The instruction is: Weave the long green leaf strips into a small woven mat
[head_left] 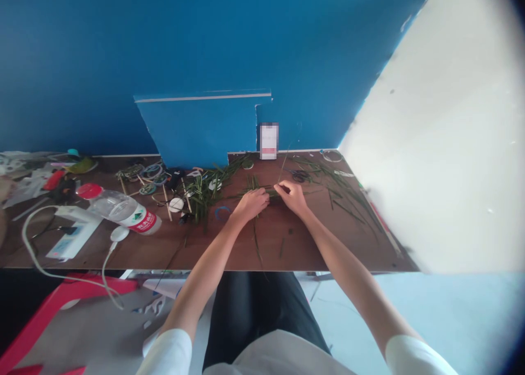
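My left hand (253, 203) is low over the brown table, its fingers closed on flat green leaf strips (255, 182) that stick out above and below it. Just to its right, my right hand (291, 196) pinches a thin strand (283, 166), which rises toward the wall. Between the hands run more green strips, partly hidden by the fingers. Behind my right hand lie dark-handled scissors (300, 175). A blue ring-shaped coil (222, 214) rests left of my left hand.
A heap of green strips (200, 194) lies to the left, with loose ones at right. Farther left are a red-capped water bottle (123, 208), a white power strip (74, 233) with cables, and small rolls (151, 173). A phone (269, 141) leans against the blue wall.
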Demonstrator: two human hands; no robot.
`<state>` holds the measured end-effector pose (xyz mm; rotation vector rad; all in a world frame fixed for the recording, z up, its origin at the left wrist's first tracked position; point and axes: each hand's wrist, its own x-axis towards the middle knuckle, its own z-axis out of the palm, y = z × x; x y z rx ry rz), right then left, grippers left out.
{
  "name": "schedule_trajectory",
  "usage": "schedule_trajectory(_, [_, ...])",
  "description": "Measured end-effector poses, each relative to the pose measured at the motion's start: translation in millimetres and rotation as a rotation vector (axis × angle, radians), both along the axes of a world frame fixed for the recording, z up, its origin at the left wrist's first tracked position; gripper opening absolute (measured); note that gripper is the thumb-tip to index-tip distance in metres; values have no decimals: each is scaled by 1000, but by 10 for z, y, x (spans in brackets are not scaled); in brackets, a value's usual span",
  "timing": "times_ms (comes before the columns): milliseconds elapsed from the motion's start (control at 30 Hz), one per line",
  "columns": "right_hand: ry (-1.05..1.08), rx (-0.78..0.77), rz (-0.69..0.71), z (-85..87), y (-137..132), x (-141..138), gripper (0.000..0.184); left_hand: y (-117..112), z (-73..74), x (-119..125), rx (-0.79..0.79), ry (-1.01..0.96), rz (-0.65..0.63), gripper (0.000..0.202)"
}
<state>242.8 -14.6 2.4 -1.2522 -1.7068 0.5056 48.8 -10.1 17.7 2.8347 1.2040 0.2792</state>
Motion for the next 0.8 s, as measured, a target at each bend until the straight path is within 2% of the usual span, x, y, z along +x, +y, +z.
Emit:
schedule_trajectory(267, [150,19,-44,19,-24,-7,39,11,-9,-63,-113,-101,45,14])
schedule_trajectory(500, [279,183,-312,31,-48,41,34,40,-25,-114,-139,-224,35,10])
schedule_trajectory(600, [312,163,-377,30,-37,69,33,73,-71,-122,-156,-258,22,8])
schedule_trajectory(700, [258,92,-307,24,-16,70,34,104,-109,-131,-175,-269,3,7])
schedule_trajectory(800, [160,14,-137,-4,16,39,32,118,-121,-143,-187,-272,-12,7])
